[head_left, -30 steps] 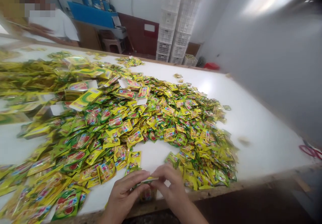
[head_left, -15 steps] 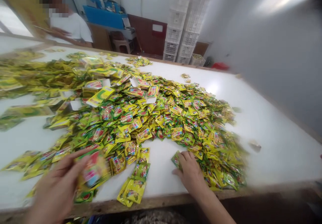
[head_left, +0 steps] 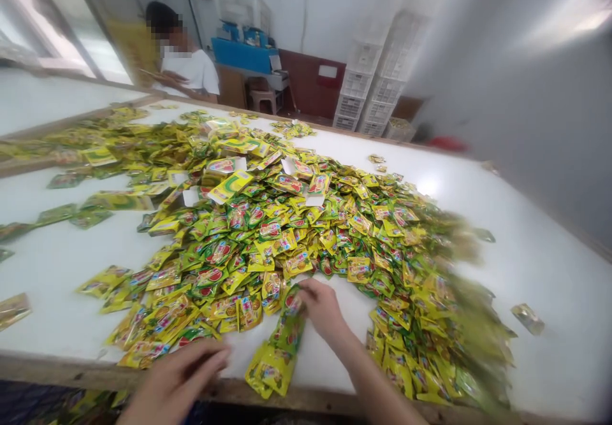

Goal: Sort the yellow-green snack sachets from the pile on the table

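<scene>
A big heap of small yellow-green sachets [head_left: 296,221] covers the white table [head_left: 526,253]. My right hand [head_left: 322,307] rests on the table at the heap's near edge, fingers curled onto a sachet [head_left: 292,302]. A short row of sachets [head_left: 275,364] lies just left of that wrist, at the table's front edge. My left hand [head_left: 179,380] hovers low at the front edge, blurred, fingers stretched out and together, with nothing seen in it, beside sachets [head_left: 143,348] near the edge.
A person in a white top [head_left: 191,71] works at the far left end of the table. White crates [head_left: 368,81] are stacked by the back wall. A blue bench [head_left: 243,55] and a stool [head_left: 262,97] stand behind. A lone sachet [head_left: 527,318] lies at the right.
My left hand has let go of the sachets it held and dropped to the front edge. My right hand has slid left to the heap's near edge. The view has swung left.
</scene>
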The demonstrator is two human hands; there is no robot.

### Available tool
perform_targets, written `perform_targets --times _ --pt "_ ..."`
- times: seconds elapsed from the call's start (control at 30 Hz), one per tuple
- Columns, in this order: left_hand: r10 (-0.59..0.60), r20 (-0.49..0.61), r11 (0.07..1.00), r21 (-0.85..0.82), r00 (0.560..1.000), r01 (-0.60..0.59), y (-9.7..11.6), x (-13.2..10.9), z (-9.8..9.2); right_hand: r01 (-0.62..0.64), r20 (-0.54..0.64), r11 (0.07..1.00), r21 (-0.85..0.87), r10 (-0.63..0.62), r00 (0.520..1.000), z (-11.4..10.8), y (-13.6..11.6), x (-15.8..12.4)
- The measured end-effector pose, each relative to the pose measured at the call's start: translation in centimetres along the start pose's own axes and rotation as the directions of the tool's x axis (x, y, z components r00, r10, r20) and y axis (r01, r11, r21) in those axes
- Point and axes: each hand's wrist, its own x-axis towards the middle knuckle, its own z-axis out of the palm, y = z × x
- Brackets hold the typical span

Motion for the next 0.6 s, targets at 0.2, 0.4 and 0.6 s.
perform_targets --times 0.2,0.4,0.6 --pt "0.104 0.095 0.9 0.414 0.99 -0.134 2.2 6.6 9.6 0.16 0.121 0.965 -0.21 -0.136 0.983 -0.5 -0.8 1.0" --pt "0.08 -0.036 0.836 0.547 0.996 -0.047 2.2 5.7 11.5 0.214 0.171 0.916 -0.339 -0.164 0.972 -1.1 -1.9 0.9" --pt "0.179 0.094 0.857 0.475 0.979 -0.202 3.4 5.1 9.8 0.175 0.15 0.733 -0.657 -0.101 0.984 -0.6 -2.0 0.9"
